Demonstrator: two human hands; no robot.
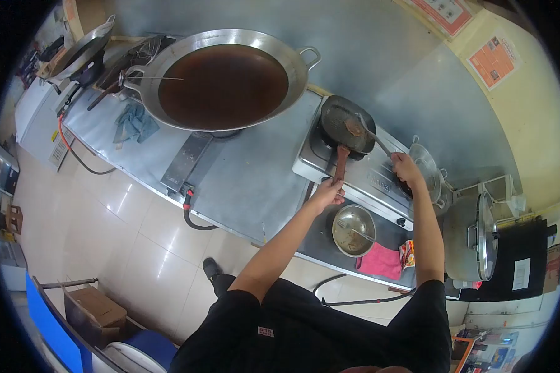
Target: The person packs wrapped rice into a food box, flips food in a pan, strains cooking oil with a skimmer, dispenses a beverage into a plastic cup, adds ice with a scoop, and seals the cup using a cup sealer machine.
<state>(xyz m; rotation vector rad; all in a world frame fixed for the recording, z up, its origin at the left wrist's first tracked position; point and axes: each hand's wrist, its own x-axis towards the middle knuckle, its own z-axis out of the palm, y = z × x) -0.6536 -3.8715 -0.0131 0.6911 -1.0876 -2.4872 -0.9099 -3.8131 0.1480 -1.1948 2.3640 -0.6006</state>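
Observation:
My left hand is wrapped round the wooden handle of a dark, square frying pan on the gas stove. In my right hand is a long-handled utensil, and its head reaches into the pan. A brownish piece of food lies there by the utensil's head; whether it rests on the head or on the pan I cannot tell. Just below the stove stands a metal bowl with a fork in it, beside a pink cloth.
A huge wok of dark brown liquid stands left of the stove, with a thermometer at its rim. A blue cloth lies near it. Right of the stove are a metal pan and a large lidded pot. Hoses hang below the counter edge.

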